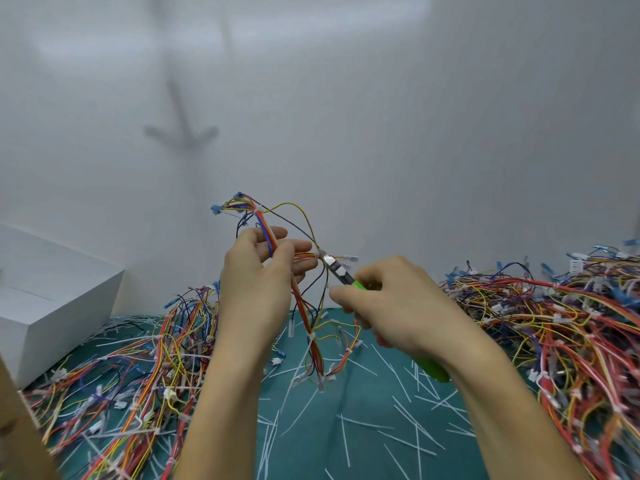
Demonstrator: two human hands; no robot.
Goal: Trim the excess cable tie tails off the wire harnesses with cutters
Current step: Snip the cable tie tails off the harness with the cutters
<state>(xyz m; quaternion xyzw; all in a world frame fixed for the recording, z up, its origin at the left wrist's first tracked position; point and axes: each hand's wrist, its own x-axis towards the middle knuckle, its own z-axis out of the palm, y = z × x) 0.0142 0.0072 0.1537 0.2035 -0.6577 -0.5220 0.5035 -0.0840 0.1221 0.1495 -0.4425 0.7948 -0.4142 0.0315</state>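
Hands, two and bare, are raised close together over a teal-green surface (363,410). The left hand (256,282) pinches one harness of thin red, orange, yellow, blue and black wires (313,344) between its thumb and curled fingers. The bundle rises above those fingers to blue-capped ends and hangs below the hand to small white connectors close over the surface.

The right hand (398,313) is wrapped round one pair of cutters with bright green handles and a dark, silvery head (341,273); a green handle end shows below the heel of that hand. The head points up and left, its tip at one small white cable tie (323,253) on the harness, just right of the left fingertips. Whether the blades are together cannot be told.

Two heaps of similar many-coloured wire harnesses lie on the surface. One is left of the left forearm (138,368); the larger one is right of the right forearm (571,323). Between and under the forearms lie loose thin white tie tails (346,441), too many to count. One white rectangular box (52,299) stands far left of the left hand, beyond the left heap. One brown cardboard edge (14,427) shows low on the left. A plain white wall (381,98) rises behind the hands.
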